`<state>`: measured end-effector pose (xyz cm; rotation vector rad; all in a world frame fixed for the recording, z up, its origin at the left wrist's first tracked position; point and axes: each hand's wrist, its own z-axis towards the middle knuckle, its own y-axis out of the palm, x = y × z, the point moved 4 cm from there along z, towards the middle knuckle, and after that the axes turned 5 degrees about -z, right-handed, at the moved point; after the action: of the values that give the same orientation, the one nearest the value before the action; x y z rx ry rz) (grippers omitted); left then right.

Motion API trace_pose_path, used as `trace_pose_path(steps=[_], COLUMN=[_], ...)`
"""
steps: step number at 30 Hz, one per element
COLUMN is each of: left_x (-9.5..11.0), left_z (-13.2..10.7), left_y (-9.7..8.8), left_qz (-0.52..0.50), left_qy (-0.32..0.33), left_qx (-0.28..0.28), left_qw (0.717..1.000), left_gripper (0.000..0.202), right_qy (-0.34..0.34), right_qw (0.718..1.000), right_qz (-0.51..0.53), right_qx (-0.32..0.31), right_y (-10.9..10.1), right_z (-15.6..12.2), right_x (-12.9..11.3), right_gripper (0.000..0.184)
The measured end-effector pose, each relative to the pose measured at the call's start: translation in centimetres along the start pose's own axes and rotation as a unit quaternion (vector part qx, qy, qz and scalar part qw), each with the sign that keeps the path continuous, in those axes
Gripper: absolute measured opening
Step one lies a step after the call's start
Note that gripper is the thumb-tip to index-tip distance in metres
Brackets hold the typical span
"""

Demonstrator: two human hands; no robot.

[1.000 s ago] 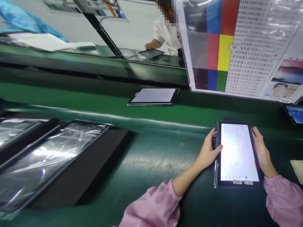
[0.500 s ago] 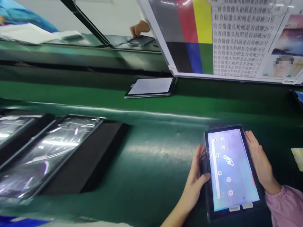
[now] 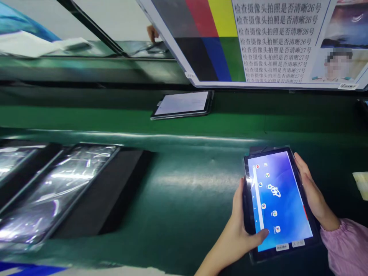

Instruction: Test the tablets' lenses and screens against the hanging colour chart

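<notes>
A tablet [image 3: 290, 207] with a lit blue home screen and app icons is at the lower right of the head view, between my two hands. My left hand [image 3: 237, 230] grips its left edge, the thumb lying over the lower left of the screen. Along the opposite edge, my right hand [image 3: 314, 197] is closed against the side, its fingers pointing away from me. Two small white labels stick to the near bezel. A dark flap or block shows at the tablet's far end, and what lies beneath it is hidden.
Another tablet [image 3: 182, 103] with a pale screen lies on the green bench [image 3: 184, 184] behind. A printed test chart [image 3: 273, 50] leans at the back. Film-covered tablets [image 3: 77, 176] on black foam [image 3: 106, 191] stand left. A co-worker's hand [image 3: 152, 33] shows beyond.
My left thumb has moved onto the screen. The screen now looks deeper blue and sharper. The view has shifted slightly, and the chart appears further left and higher.
</notes>
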<state>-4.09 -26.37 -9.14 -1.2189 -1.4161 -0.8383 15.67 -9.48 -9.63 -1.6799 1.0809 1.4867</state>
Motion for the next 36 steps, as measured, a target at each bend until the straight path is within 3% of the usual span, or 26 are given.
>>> trace_pose_path(steps=[3, 7, 10, 13, 19, 30, 36], left_x=[0.1, 1.9, 3.2, 3.6, 2.8, 5.8, 6.3], left_z=[1.8, 7.3, 11.6, 13.8, 13.0, 10.9, 10.2], left_y=[-1.7, -4.2, -4.9, -4.9, -4.4, -3.3, -3.1], left_qz=[-0.025, 0.026, 0.088, 0.114, 0.142, 0.106, 0.078], left_qy=[-0.008, -0.050, -0.067, -0.045, -0.003, 0.163, 0.219], left_qx=[0.036, 0.071, 0.062, 0.089, 0.143, 0.214, 0.231], left_qw=[0.999, 0.996, 0.992, 0.988, 0.979, 0.957, 0.945], left_gripper=[0.105, 0.068, 0.041, 0.030, 0.031, 0.034, 0.035], right_qy=[0.016, 0.014, -0.018, -0.018, -0.010, 0.038, 0.060], right_qw=[1.000, 0.998, 0.996, 0.995, 0.997, 0.992, 0.978], right_qz=[-0.025, -0.058, -0.084, -0.094, -0.057, 0.079, 0.181], right_qx=[0.008, 0.017, 0.017, 0.016, 0.045, 0.095, 0.084], right_y=[-0.4, -0.9, -0.9, -0.9, -1.8, -2.3, -1.6], right_z=[0.1, 0.4, 0.5, 0.4, 0.2, -0.1, 0.0], right_x=[0.0, 0.0, -0.2, -0.4, -0.6, -1.5, -1.8], right_gripper=[0.065, 0.068, 0.066, 0.065, 0.058, 0.074, 0.067])
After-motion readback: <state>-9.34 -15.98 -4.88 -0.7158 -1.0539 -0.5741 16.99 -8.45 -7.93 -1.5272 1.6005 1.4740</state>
